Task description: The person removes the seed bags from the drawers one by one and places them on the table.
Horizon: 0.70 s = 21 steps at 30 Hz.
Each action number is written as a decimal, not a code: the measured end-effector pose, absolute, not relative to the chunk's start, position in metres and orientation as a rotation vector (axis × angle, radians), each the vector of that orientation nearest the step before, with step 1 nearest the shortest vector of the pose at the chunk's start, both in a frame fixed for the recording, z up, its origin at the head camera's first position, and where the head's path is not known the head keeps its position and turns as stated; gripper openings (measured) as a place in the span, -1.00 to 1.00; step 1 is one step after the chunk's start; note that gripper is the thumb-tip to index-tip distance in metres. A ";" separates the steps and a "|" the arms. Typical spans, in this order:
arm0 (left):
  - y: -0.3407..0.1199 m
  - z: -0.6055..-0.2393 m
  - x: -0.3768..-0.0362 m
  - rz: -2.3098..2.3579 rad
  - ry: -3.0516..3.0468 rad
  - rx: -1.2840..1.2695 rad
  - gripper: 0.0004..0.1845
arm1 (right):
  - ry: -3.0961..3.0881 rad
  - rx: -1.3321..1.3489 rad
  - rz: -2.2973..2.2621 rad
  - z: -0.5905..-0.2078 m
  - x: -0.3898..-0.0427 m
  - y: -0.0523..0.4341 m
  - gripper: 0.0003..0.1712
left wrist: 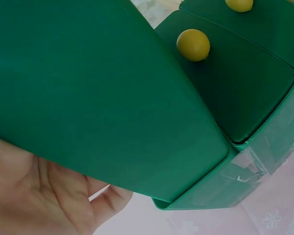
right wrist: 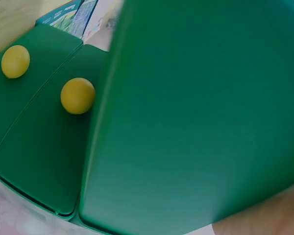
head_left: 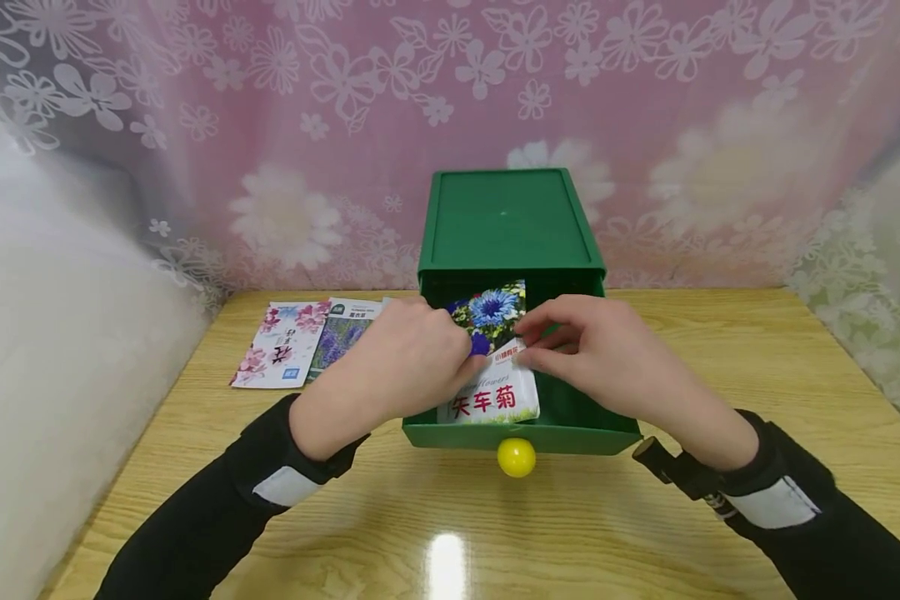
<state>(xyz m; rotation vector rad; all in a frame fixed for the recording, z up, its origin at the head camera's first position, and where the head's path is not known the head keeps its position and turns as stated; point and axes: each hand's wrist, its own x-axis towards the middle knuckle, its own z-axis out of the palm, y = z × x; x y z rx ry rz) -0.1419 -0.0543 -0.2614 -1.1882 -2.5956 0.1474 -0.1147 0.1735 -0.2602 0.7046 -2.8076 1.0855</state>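
Note:
A cornflower seed packet [head_left: 493, 393], with a blue flower picture and red lettering, lies inside the pulled-out green drawer [head_left: 570, 440]. My left hand [head_left: 412, 354], fingers curled, holds the packet's left side. At its right edge, the thumb and forefinger of my right hand [head_left: 600, 354] pinch it. A round yellow knob [head_left: 517, 457] sits on the drawer front. In the left wrist view the drawer [left wrist: 98, 98] hides the fingertips and the packet. The right wrist view shows mostly the drawer [right wrist: 196, 107] and only a bit of my hand [right wrist: 264, 215].
Behind the drawer stands its green cabinet [head_left: 504, 218]. Lower drawers with yellow knobs [left wrist: 193, 45] show in the wrist views. On the table's left lie a pink-blossom packet [head_left: 281, 342], a lavender packet [head_left: 341, 333] and another mostly hidden by my left hand. A flowered curtain [head_left: 390, 125] hangs behind.

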 end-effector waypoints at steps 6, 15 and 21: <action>-0.054 -0.262 -0.142 0.184 -2.601 -1.186 -0.39 | -2.850 0.626 1.149 -0.257 -0.118 0.176 -0.79; -0.055 -0.265 -0.145 0.040 -2.628 -1.248 -0.54 | -2.800 0.580 1.430 -0.255 -0.120 0.181 -0.74; -0.055 -0.264 -0.146 -0.146 -2.678 -1.217 -0.58 | -2.620 0.479 1.843 -0.254 -0.123 0.193 -0.68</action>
